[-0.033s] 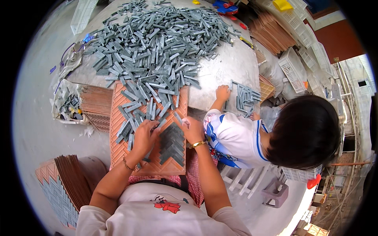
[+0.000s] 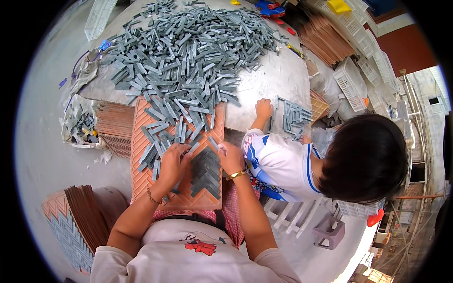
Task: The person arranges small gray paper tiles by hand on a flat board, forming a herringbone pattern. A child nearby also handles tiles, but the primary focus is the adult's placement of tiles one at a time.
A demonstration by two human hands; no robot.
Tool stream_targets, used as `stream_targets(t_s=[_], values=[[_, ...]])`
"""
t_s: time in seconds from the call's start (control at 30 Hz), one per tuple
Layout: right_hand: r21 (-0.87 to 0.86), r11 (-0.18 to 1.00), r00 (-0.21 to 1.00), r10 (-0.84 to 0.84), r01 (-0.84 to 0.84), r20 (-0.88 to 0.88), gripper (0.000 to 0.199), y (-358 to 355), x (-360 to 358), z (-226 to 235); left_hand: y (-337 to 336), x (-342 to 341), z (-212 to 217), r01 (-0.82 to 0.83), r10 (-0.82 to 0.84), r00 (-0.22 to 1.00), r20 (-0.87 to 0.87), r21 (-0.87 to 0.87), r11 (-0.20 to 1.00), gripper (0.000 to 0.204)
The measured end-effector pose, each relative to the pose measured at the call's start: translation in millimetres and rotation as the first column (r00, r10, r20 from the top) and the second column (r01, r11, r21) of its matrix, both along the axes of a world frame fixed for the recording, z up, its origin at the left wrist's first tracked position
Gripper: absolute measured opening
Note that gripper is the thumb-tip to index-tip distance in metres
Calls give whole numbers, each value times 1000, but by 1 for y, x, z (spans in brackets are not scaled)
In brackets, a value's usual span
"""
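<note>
On the round table (image 2: pixel 278 80), our left hand (image 2: pixel 172 162) presses loose strips (image 2: pixel 163 137) on the mould (image 2: pixel 141 184); our right hand (image 2: pixel 231 158) pinches one. A careless nudge might scatter the laid herringbone (image 2: pixel 206 172).

Bright even daylight, soft short shadows, mild glare on the pale table (image 2: pixel 276 82), strong fisheye bending, black vignette at the rim, centre sharp.

Your left hand (image 2: pixel 173 162): palm down, fingers curled, forearm angled inward | Your right hand (image 2: pixel 231 158): fingertips pinched together, wrist bent, forearm reaching forward
</note>
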State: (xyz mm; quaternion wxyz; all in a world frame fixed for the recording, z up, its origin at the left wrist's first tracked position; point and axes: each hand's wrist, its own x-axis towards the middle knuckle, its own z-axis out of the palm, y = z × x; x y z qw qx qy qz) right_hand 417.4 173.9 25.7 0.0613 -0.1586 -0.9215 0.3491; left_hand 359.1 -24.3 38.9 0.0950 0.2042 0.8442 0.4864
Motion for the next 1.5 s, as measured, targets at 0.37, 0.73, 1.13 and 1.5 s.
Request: stream_targets(t_s=[0.37,0.73,1.13,1.5], values=[[70,997,999,-34,36,-38,17,-3,13,-2,0,1,-9,-2,2,1000,-1,52,999,14],[63,994,992,-83,90,-95,13,-10,14,-19,1,5,-17,-41,16,961,274,86,995,17],[-116,992,989,-64,48,-133,12,-6,-2,-13,17,7,-17,12,-110,925,-362,-262,965,21],[-81,991,962,-122,105,-246,13,-14,8,-19,20,6,-25,25,-124,946,-300,-314,949,16]])
